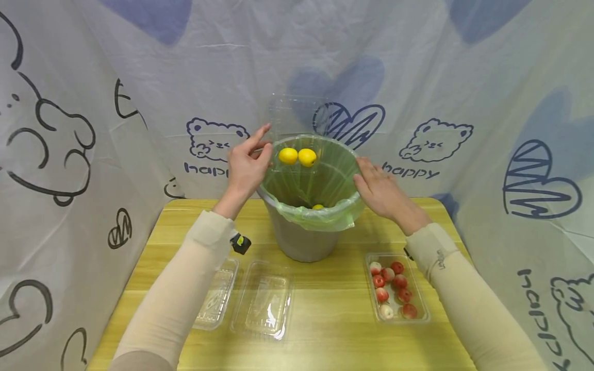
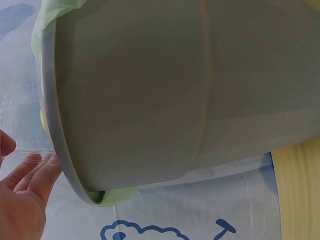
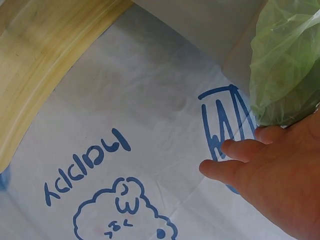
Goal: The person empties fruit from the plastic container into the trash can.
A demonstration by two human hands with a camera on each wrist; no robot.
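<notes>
A: Near edge of the yellow wooden table [image 1: 325, 319] first: we see two empty clear plastic clamshell trays [image 1: 262, 299] on our left, and a clear tray of small red fruits [image 1: 396, 293] on our right.

B: Then the grey plastic bucket with the green bag liner [image 1: 308, 206] at centre. Hands?

A: Left hand [image 1: 246, 165] is up at the bucket's far-left rim, fingers pinching the edge of a clear plastic clamshell box [image 1: 297, 139] tilted over the opening. Two round yellow fruits [image 1: 297, 156] sit in its lower end, above the bag; another yellow one lies at the bottom.

B: Right hand [image 1: 380, 190]?

A: Fingers straight, gripping nothing, just beside the right rim. The box lies up and left of it, long axis running up and away from us. Left hand is nearer.
</notes>
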